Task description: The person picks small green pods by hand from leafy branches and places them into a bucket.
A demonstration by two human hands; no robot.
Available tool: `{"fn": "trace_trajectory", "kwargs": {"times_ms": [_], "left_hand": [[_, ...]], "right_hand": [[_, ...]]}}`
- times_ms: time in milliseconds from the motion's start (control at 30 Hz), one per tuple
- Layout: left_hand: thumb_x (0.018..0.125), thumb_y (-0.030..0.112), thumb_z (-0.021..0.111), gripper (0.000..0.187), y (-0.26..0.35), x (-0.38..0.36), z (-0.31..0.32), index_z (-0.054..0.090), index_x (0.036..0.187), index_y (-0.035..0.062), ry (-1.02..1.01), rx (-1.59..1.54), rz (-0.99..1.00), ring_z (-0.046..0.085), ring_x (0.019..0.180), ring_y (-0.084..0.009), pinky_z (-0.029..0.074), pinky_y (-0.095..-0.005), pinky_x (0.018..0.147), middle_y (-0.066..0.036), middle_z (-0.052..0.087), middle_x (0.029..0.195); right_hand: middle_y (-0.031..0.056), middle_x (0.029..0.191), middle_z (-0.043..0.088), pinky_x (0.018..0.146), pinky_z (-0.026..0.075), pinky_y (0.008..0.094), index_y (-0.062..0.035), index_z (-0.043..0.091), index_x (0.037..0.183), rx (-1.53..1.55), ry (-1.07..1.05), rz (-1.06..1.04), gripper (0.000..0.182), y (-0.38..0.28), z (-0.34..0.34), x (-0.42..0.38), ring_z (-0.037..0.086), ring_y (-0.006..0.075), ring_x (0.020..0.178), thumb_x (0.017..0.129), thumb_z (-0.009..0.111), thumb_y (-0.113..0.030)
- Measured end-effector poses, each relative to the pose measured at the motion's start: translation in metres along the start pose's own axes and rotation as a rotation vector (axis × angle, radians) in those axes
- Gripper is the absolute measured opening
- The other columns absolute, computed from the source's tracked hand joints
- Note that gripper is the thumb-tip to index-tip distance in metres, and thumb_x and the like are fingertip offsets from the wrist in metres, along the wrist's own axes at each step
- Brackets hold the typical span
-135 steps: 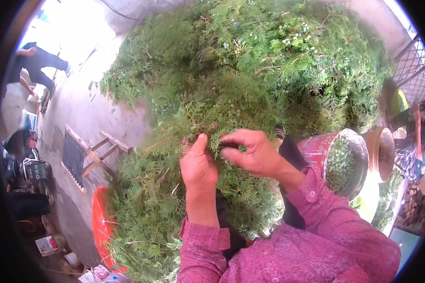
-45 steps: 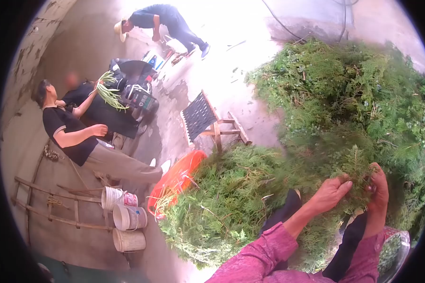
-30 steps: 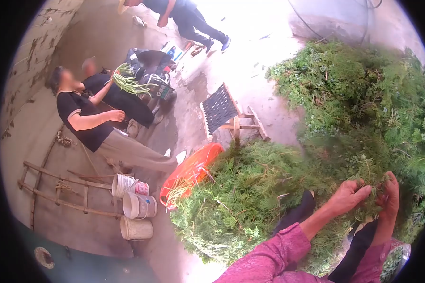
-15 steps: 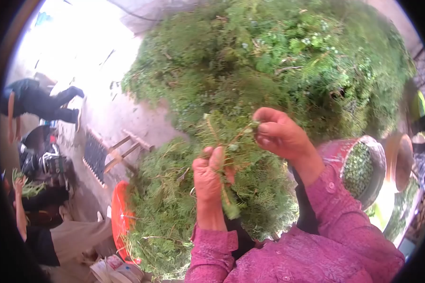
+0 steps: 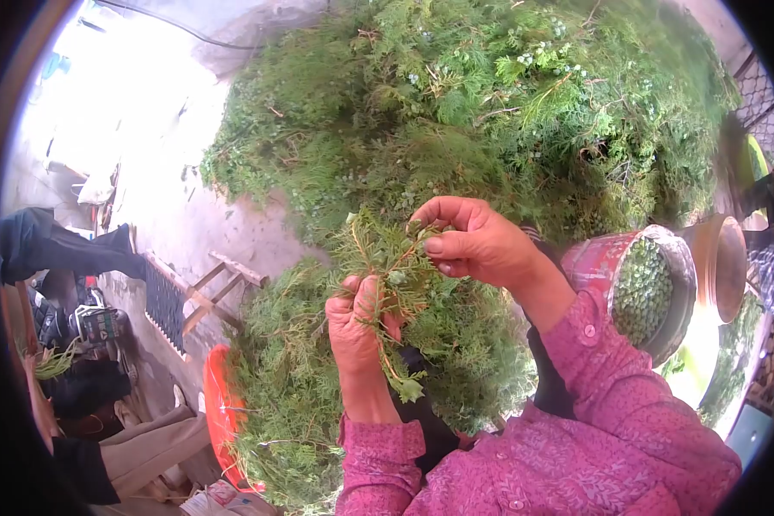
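Note:
My left hand (image 5: 358, 322) is closed round the stem of a leafy green sprig (image 5: 391, 258), whose lower tip hangs down below my fingers. At the sprig's upper right side, my right hand (image 5: 469, 241) pinches with thumb and forefinger; whether a twig or a berry sits between them is hidden. Pale green berries show on the sprig. Behind my hands rises a large heap of green branches (image 5: 490, 112), and more cut branches (image 5: 292, 370) lie in front of my legs.
A red bucket (image 5: 589, 263) of green berries (image 5: 642, 288) stands at right, beside a brown pot (image 5: 729, 268). At left are a red basin (image 5: 222, 413), a wooden-framed stool (image 5: 176, 301), and two other people, one holding greenery (image 5: 53, 363).
Both hands have shifted slightly left in view with the sprig. My right hand's fingers have come closer to the sprig's middle. The person at far left has moved a leg.

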State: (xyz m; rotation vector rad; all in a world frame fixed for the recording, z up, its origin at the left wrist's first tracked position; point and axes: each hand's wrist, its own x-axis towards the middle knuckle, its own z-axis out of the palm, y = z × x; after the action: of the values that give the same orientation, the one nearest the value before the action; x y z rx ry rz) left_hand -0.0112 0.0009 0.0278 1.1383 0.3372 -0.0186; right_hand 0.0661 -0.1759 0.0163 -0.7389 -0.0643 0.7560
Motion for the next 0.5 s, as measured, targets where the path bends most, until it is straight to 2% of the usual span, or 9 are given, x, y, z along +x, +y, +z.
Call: {"fn": "trace_trajectory", "kwargs": {"times_ms": [67,100,133,167,233,267,367,400,500], "left_hand": [[0.087,0.016,0.056,0.014,0.0,0.001,0.006,0.056,0.077,0.0066,0.064,0.045,0.016,0.046,0.032,-0.0118,0.032,-0.0218,0.027,-0.006,0.055,0.053],[0.087,0.017,0.055,0.018,0.001,0.001,0.009,0.053,0.071,0.0084,0.128,0.089,0.034,0.042,0.029,-0.0127,0.027,-0.0224,0.024,-0.005,0.05,0.044],[0.087,0.017,0.055,0.018,0.004,0.001,0.012,0.053,0.071,0.0084,0.127,0.089,0.03,0.042,0.029,-0.0127,0.027,-0.0224,0.024,-0.005,0.05,0.044],[0.088,0.016,0.054,0.019,0.008,0.0,0.014,0.052,0.07,0.009,0.159,0.146,-0.009,0.041,0.029,-0.0122,0.03,-0.0227,0.026,-0.004,0.049,0.044],[0.088,0.015,0.054,0.02,0.01,-0.001,0.008,0.052,0.069,0.0097,0.193,0.203,-0.048,0.04,0.03,-0.0116,0.033,-0.023,0.029,-0.004,0.047,0.043],[0.088,0.014,0.052,0.022,0.007,-0.002,-0.003,0.05,0.067,0.0101,0.204,0.125,0.004,0.037,0.031,-0.0105,0.035,-0.0239,0.033,-0.002,0.044,0.042],[0.089,0.013,0.05,0.026,0.008,-0.004,-0.008,0.046,0.063,0.0106,0.187,0.035,0.063,0.032,0.032,-0.0089,0.037,-0.0256,0.04,0.001,0.036,0.04],[0.089,0.012,0.049,0.028,0.008,-0.006,-0.007,0.044,0.062,0.0108,0.156,0.026,0.066,0.03,0.033,-0.0082,0.037,-0.0263,0.043,0.002,0.033,0.04],[0.088,0.013,0.05,0.028,0.005,-0.008,-0.005,0.042,0.061,0.0113,0.146,-0.062,0.078,0.029,0.033,-0.0083,0.035,-0.0261,0.042,0.002,0.032,0.039]], "right_hand": [[-0.0015,0.072,0.052,0.047,0.037,0.0177,-0.0024,0.052,0.104,-0.043,0.005,-0.023,0.028,-0.001,0.003,0.0,0.048,0.005,0.057,0.078,0.063,-0.008],[-0.0016,0.071,0.052,0.047,0.037,0.0176,-0.0022,0.054,0.1,-0.271,0.076,-0.061,0.023,-0.003,0.009,-0.001,0.047,0.0044,0.056,0.078,0.062,-0.007],[-0.0017,0.07,0.053,0.048,0.038,0.0175,-0.002,0.056,0.095,-0.499,0.147,-0.098,0.018,-0.004,0.012,-0.002,0.047,0.0037,0.056,0.078,0.061,-0.007],[-0.0017,0.07,0.053,0.048,0.038,0.0175,-0.002,0.056,0.095,-0.5,0.15,-0.097,0.018,-0.002,0.008,-0.001,0.047,0.0037,0.056,0.078,0.061,-0.007],[-0.0009,0.068,0.054,0.046,0.038,0.0171,-0.0028,0.057,0.09,-0.956,0.261,-0.434,0.012,0.001,-0.002,0.004,0.047,0.0026,0.056,0.078,0.059,-0.007],[-0.0009,0.068,0.054,0.046,0.038,0.0171,-0.0028,0.057,0.09,-0.955,0.262,-0.433,0.012,-0.004,-0.007,0.002,0.047,0.0026,0.056,0.078,0.059,-0.007],[0.0038,0.069,0.056,0.04,0.037,0.0157,-0.0049,0.056,0.086,-0.01,0.205,-0.219,0.008,-0.028,-0.019,-0.005,0.049,0.0056,0.054,0.079,0.057,-0.01],[0.0038,0.069,0.056,0.04,0.037,0.0157,-0.0049,0.056,0.086,-0.01,0.205,-0.217,0.008,-0.025,-0.017,-0.003,0.049,0.0056,0.054,0.079,0.057,-0.01],[0.0109,0.08,0.057,0.037,0.039,0.0153,-0.0055,0.052,0.081,0.279,-0.004,0.05,0.014,-0.007,0.0,0.003,0.052,0.0087,0.053,0.086,0.051,-0.018]]}}
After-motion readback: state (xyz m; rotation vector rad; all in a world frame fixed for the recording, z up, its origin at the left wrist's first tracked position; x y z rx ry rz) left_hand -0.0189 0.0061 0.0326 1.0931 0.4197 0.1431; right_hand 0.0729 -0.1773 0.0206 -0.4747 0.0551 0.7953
